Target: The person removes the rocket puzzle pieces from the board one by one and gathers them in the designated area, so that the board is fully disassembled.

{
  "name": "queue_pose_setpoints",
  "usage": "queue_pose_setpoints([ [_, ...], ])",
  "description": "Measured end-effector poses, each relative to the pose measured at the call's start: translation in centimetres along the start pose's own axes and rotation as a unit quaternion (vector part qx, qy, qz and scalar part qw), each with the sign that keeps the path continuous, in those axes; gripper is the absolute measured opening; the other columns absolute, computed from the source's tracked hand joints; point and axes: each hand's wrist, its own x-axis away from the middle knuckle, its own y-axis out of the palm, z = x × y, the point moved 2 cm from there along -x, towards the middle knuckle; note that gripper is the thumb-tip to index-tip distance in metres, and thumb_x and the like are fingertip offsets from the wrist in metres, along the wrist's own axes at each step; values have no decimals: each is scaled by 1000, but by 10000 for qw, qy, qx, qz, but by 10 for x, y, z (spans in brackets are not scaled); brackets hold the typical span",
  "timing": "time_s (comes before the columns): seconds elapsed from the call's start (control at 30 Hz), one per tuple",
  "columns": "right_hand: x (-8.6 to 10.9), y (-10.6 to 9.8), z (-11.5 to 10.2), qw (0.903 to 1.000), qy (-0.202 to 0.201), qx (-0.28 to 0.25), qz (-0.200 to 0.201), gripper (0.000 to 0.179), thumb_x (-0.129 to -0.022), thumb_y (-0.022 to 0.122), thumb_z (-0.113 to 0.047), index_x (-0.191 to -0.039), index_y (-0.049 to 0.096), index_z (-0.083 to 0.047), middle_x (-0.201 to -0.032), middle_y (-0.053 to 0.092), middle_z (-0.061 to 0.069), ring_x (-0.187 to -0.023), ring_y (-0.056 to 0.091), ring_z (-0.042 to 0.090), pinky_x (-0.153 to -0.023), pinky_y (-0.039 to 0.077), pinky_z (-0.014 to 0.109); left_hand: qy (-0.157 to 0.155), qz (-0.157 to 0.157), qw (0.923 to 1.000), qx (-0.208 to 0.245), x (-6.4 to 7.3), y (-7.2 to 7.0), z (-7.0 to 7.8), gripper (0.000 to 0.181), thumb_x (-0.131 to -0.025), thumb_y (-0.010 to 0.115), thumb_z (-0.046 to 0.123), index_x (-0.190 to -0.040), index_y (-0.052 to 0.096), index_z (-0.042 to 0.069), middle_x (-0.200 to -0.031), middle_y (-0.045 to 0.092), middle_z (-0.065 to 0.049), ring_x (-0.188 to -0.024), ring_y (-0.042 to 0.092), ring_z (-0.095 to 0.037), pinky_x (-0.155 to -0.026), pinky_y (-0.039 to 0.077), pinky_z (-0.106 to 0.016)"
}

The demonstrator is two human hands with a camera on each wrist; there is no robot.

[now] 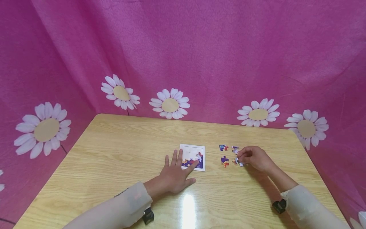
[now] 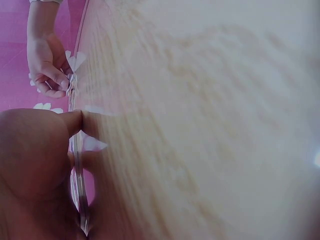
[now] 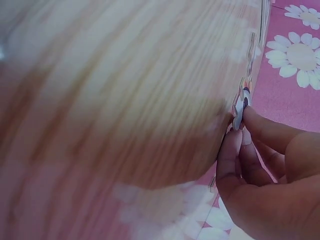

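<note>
My left hand (image 1: 176, 176) lies with spread, straight fingers over the lower left of a small white-framed puzzle board (image 1: 187, 151). Purple and orange puzzle pieces fill the bottom and right of the board; its upper left is bare white. Over to the right, my right hand (image 1: 255, 158) pinches a jigsaw piece (image 3: 240, 109) between thumb and fingertips, tilted up from the table. Close by lie a blue and red piece (image 1: 223, 148), a purple and orange piece (image 1: 225, 161) and a purple and white piece (image 1: 235, 149), the last just beyond the fingertips.
The wood-grain table (image 1: 128, 152) carries a bright light reflection near its front. A pink curtain (image 1: 200, 57) with white daisies hangs along its back and sides. Dark straps with small devices sit at both cuffs.
</note>
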Motion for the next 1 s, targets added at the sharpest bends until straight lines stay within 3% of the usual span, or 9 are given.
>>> queue_pose_setpoints([
  [0.63, 3, -1, -2, 9995, -79, 294, 109, 8, -89, 76, 2, -96, 75, -1, -85, 73, 6, -79, 63, 15, -65, 49, 24, 10, 26, 10000, -42, -1, 2, -1, 67, -103, 33, 68, -163, 10, 49, -169, -9, -28, -155, -11, -47, -120, 3, -71],
  [0.8, 3, -3, -2, 9997, -45, 229, 88, 8, -89, 77, -1, -97, 75, -1, -87, 74, 6, -79, 64, 13, -67, 49, 23, 15, 24, 10000, -27, 0, 0, 0, 67, -104, 33, 68, -163, 11, 49, -169, -10, -28, -155, -11, -48, -120, 3, -71],
  [1.0, 3, -4, -2, 9998, 22, -215, -30, 11, -91, 74, 1, -102, 74, 5, -91, 75, 13, -80, 66, 15, -66, 54, 25, 22, 28, 10000, -28, 0, -1, 0, 67, -104, 34, 68, -163, 12, 48, -169, -9, -28, -155, -10, -48, -120, 4, -71],
])
